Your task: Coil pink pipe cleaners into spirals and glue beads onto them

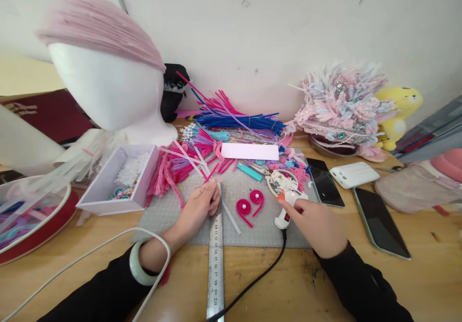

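Observation:
My left hand (201, 203) is closed around a pink pipe cleaner (212, 173) whose end sticks out above the fingers, over the upper part of a steel ruler (215, 274). On the right, my right hand (314, 218) has its fingers on a white glue gun (284, 216) with a black cord, resting on the grey cutting mat (191, 235). Between the hands lie two magenta coils (244, 207) with white pearls at their centres. A translucent glue stick (231, 217) lies beside the ruler.
Pipe cleaner bundles (241, 122) fill the back. A white bead box (126, 182) and foam head (108, 81) stand left. Phones (380, 221), a white power bank (354, 174) and decorated headbands (339, 105) are right. A white cable (94, 251) crosses my left forearm.

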Available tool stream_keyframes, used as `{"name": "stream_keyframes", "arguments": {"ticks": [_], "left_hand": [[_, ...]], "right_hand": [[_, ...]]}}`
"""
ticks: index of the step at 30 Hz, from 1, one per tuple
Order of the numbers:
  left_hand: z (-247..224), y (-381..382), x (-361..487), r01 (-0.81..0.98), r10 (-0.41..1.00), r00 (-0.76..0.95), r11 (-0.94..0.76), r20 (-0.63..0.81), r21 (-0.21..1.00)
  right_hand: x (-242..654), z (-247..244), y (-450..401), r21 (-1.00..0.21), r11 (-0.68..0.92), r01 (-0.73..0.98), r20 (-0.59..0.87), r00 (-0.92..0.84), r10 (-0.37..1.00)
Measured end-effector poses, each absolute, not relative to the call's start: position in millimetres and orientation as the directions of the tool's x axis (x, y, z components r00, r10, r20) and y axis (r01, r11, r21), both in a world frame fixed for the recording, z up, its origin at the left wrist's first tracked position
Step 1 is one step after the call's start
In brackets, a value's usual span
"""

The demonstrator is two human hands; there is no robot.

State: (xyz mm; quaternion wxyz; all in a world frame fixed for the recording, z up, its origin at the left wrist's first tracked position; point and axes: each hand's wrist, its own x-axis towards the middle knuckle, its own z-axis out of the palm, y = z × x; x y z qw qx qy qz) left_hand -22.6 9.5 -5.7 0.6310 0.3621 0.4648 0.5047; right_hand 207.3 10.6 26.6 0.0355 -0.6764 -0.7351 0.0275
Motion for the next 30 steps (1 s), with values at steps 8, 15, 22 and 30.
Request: {"name": "stream_keyframes", "arguments": {"ticks": [8, 15, 22, 30], "left_hand": [[-6.8, 9.3, -24.1, -0.223, 0.971, 0.080, 0.237, -0.224, 0.946], [-11.8, 9.0, -24.2, -0.214, 0.970, 0.103, 0.238, -0.220, 0.947], [-17.3, 9.8, -25.1, -0.228, 0.972, 0.100, 0.229, -0.211, 0.946], [-15.3, 8.6, -24.7, -0.213, 0.972, 0.099, 0.230, -0.213, 0.950]], "right_hand": [[166.8, 15.1, 14.5, 0.002, 0.408, 0.913, 0.075, -0.407, 0.910], [162.7, 6.2, 19.8, 0.032, 0.430, 0.902, 0.112, -0.431, 0.896], [163.4, 7.9, 16.7, -0.010, 0.443, 0.897, 0.170, -0.435, 0.884], [166.3, 11.8, 17.0, -0.041, 0.486, 0.873, 0.154, -0.476, 0.866]]}}
